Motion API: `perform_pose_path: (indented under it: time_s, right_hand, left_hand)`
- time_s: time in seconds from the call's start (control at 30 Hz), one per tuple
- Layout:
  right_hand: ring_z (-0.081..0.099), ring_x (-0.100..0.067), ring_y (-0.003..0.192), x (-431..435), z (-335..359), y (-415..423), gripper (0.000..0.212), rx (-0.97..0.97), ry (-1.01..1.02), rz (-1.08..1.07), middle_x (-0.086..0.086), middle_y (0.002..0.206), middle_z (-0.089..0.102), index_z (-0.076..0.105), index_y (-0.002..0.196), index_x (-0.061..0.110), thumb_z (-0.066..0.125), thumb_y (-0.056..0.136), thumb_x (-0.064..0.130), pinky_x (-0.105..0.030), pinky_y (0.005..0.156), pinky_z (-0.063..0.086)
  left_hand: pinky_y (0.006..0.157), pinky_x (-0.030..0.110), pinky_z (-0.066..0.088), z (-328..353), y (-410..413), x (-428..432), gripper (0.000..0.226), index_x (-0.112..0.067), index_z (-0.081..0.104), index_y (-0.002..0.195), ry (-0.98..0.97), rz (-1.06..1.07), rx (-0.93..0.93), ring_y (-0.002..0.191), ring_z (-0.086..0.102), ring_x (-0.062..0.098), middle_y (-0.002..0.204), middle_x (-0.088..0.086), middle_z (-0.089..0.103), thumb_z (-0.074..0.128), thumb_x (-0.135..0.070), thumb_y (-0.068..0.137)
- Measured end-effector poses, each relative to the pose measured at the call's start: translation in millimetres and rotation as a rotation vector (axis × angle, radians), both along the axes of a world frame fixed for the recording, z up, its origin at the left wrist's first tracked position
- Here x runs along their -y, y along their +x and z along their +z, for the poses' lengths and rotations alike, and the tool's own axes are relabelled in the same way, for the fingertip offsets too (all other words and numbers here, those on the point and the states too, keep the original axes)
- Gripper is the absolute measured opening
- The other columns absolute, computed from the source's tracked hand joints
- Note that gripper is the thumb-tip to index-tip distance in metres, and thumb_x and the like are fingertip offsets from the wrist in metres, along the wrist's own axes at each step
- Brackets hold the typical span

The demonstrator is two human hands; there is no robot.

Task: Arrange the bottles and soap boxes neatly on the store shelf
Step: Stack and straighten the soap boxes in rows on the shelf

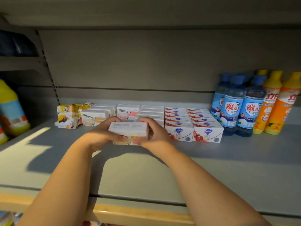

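Soap box (128,128), one, in two hands (102,134) (156,132)

A grey store shelf (211,168) carries goods lined up along its back. Places are given from the grip, where the left hand (104,132) and right hand (154,132) hold a soap box (128,128). Just behind the grip stand rows of white soap boxes (152,110). Just to its right are two rows of red-and-white soap boxes (179,128). Farther right stand blue bottles (232,108), then orange bottles (270,103). Behind and left of the grip sit yellow wrapped packs (66,116).
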State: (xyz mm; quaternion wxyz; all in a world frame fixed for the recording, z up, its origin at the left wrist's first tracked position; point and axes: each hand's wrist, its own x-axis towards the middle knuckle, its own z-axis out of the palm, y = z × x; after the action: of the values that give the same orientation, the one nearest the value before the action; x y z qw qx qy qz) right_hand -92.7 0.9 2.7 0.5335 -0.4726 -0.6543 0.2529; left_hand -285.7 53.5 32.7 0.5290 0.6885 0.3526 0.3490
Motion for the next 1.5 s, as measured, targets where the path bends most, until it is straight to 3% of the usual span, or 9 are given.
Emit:
perform_pose_path:
  time_s: [0.23,0.37,0.5,0.57,0.67,0.87,1.07,1.27,1.5]
  right_hand:
    - [0.061,-0.008,0.093,-5.6,-19.6,-4.4,0.057,0.012,-0.178,0.074,0.002,0.106,0.061,0.047,0.123,0.027,0.068,0.079,-0.002,-0.017,0.081,0.051]
    - [0.055,-0.02,0.11,-8.6,-23.1,-0.7,0.041,0.567,-0.169,-0.023,-0.004,0.121,0.058,0.055,0.125,0.016,0.061,0.085,0.014,-0.027,0.092,0.045]
    - [0.05,-0.018,0.116,-8.0,-21.7,-4.7,0.034,0.823,-0.066,0.003,-0.001,0.128,0.058,0.061,0.122,0.019,0.051,0.09,0.024,-0.021,0.093,0.038]
    - [0.048,-0.016,0.119,-10.0,-22.3,-2.9,0.035,0.839,-0.054,0.02,0.0,0.131,0.056,0.06,0.124,0.02,0.05,0.091,0.026,-0.02,0.095,0.035]
    - [0.046,-0.014,0.121,-13.1,-25.4,-0.5,0.034,0.836,-0.059,0.041,0.003,0.133,0.054,0.059,0.124,0.022,0.049,0.092,0.028,-0.016,0.094,0.03]
    - [0.05,-0.013,0.117,-20.0,-25.0,3.3,0.032,0.774,-0.078,0.062,0.004,0.126,0.059,0.064,0.119,0.025,0.054,0.09,0.03,-0.015,0.088,0.032]
    - [0.051,-0.007,0.106,-23.4,-28.2,2.9,0.03,0.673,-0.085,0.106,0.008,0.119,0.055,0.065,0.118,0.025,0.055,0.089,0.026,-0.012,0.08,0.031]
    - [0.05,-0.006,0.11,-27.5,-30.7,3.2,0.029,0.637,-0.059,0.113,0.007,0.122,0.056,0.067,0.115,0.022,0.056,0.088,0.021,-0.008,0.087,0.03]
    - [0.049,-0.006,0.111,-28.3,-31.8,2.8,0.03,0.635,-0.054,0.095,0.007,0.121,0.055,0.067,0.114,0.021,0.059,0.086,0.02,-0.008,0.09,0.028]
  left_hand:
    - [0.077,0.036,0.042,-14.3,-12.5,-21.5,0.039,-0.011,0.055,0.083,-0.137,0.313,-0.058,0.096,0.051,0.031,0.09,0.012,0.055,0.059,0.014,0.053]
    - [0.056,0.027,0.038,-22.0,-9.9,-35.2,0.037,-0.017,0.053,0.085,0.063,0.656,-0.16,0.08,0.051,0.024,0.083,0.004,0.054,0.05,0.015,0.067]
    - [0.086,0.033,0.044,-33.3,-0.9,-43.6,0.047,-0.018,0.053,0.116,0.265,0.729,-0.365,0.109,0.051,0.033,0.119,0.014,0.052,0.061,-0.002,0.073]
    - [0.106,0.038,0.034,-37.7,3.6,-44.2,0.07,-0.033,0.04,0.134,0.267,0.656,-0.582,0.129,0.033,0.035,0.139,0.014,0.03,0.068,-0.025,0.071]
    - [0.11,0.04,0.025,-42.0,9.4,-45.3,0.081,-0.045,0.032,0.137,0.422,0.674,-0.772,0.135,0.019,0.033,0.145,0.008,0.016,0.071,-0.05,0.067]
    - [0.108,0.041,0.028,-37.1,21.7,-64.1,0.068,-0.03,0.038,0.142,0.602,0.635,-0.812,0.131,0.03,0.037,0.144,0.015,0.033,0.069,-0.037,0.082]
    - [0.116,0.037,0.004,-31.0,34.6,-110.5,0.063,-0.025,0.032,0.146,0.71,0.46,-0.943,0.146,0.003,0.031,0.155,0.013,0.024,0.06,-0.029,0.091]
    - [0.115,0.052,0.004,-32.1,48.3,-140.0,0.062,-0.036,0.022,0.146,0.648,0.46,-1.029,0.146,-0.009,0.026,0.159,0.003,0.008,0.053,-0.028,0.094]
    - [0.113,0.053,0.008,-29.4,46.4,-144.8,0.069,-0.039,0.023,0.144,0.601,0.45,-1.001,0.145,0.007,0.019,0.156,-0.003,0.016,0.058,-0.039,0.084]
